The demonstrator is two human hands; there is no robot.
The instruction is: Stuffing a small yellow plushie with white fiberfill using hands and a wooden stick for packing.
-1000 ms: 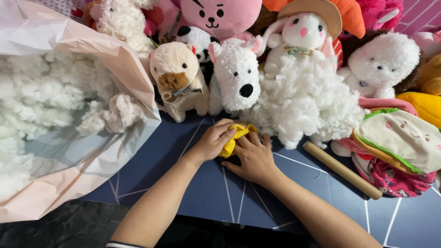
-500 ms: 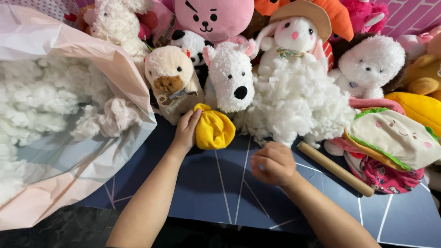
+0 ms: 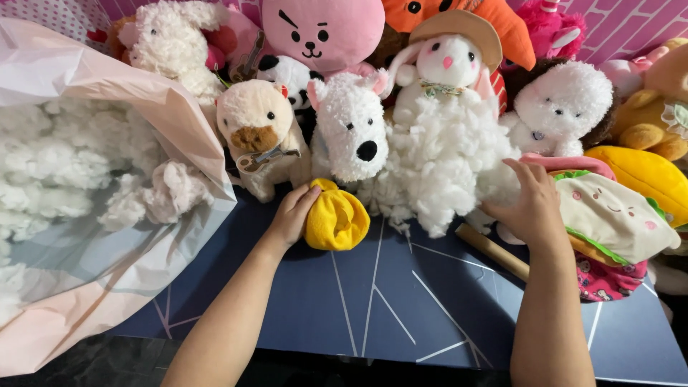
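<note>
A row of plush toys crowds the far side of the dark blue table (image 3: 373, 301): a cream plush with a brown snout (image 3: 258, 136), a white dog plush (image 3: 351, 129) and a white rabbit plush in a tan hat (image 3: 448, 57), with a pink plush (image 3: 322, 29) behind them. A loose heap of white stuffing (image 3: 437, 165) spreads in front of the rabbit. On the left a large pale pink bag (image 3: 107, 272) full of more stuffing takes up that whole side. On the right lie a burger-shaped plush (image 3: 609, 215) and a wooden stick (image 3: 494, 251), the stick running slantwise from near the heap toward the near right.

The yellow fabric piece (image 3: 337, 218) sits on the table just in front of the dog plush, bunched into a rounded lump whose longer side leans from far left to near right. The left hand (image 3: 294, 215) rests against its left side, its grip curled loosely on the cloth. The right hand (image 3: 527, 204), well apart from it, has its grip spread, fingers touching the right edge of the stuffing heap.

The near middle of the table between the two forearms is bare, with its edge close to the person.
</note>
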